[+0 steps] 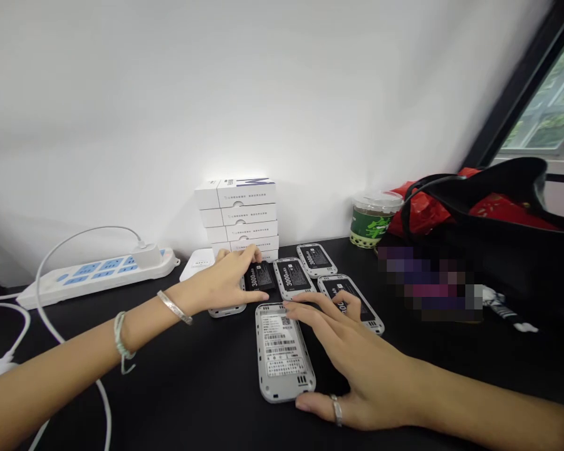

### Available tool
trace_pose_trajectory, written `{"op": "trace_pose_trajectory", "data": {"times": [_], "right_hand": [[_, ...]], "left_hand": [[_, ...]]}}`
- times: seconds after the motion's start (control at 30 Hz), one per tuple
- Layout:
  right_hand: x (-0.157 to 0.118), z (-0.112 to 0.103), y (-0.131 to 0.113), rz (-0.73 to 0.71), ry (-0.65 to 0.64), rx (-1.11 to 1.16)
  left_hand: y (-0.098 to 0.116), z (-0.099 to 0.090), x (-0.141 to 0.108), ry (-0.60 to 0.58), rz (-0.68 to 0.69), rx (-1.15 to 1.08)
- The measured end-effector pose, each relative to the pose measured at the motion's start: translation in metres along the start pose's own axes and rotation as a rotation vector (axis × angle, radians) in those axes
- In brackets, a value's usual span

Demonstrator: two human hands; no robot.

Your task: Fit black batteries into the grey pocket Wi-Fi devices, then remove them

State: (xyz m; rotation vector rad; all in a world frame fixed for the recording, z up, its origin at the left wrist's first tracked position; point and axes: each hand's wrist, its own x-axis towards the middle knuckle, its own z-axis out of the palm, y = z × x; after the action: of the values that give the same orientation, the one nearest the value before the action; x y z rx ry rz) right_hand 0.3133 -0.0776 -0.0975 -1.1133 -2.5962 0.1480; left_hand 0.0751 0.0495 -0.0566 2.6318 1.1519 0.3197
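My left hand (228, 279) holds a black battery (262, 275) marked 3000mAh between thumb and fingers. Beneath that hand lies a white handheld device (228, 311), mostly covered by the hand. My right hand (357, 357) grips another white handheld device (284, 351) by its top and bottom edges, on the table. Its back is uncovered, so the printed label and codes in its battery bay show. Behind the hands, similar devices lie with black batteries in them: one in the middle (293, 277), one farther back (316, 260), and one at right (373, 324), partly behind my right fingers.
A stack of white boxes (249, 199) stands against the wall, with a white item (197, 263) beside it. At left are a power strip (98, 272) and white cables (40, 275). A lidded drink cup (373, 219) and black bag (512, 250) stand at right.
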Motion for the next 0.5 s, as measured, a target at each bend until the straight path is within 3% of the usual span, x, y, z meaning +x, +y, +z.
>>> {"op": "trace_pose_trajectory", "data": {"times": [0.17,0.33,0.5], "right_hand": [[0.000,-0.002,-0.001,-0.013,0.010,0.004],[-0.001,-0.001,0.000,-0.005,0.041,0.045],[-0.003,0.004,0.002,-0.031,0.134,0.014]], "left_hand": [[-0.001,0.005,0.012,0.032,0.007,0.005],[0.016,0.001,-0.006,0.131,0.005,-0.024],[0.038,0.004,-0.039,-0.015,-0.075,-0.208]]}}
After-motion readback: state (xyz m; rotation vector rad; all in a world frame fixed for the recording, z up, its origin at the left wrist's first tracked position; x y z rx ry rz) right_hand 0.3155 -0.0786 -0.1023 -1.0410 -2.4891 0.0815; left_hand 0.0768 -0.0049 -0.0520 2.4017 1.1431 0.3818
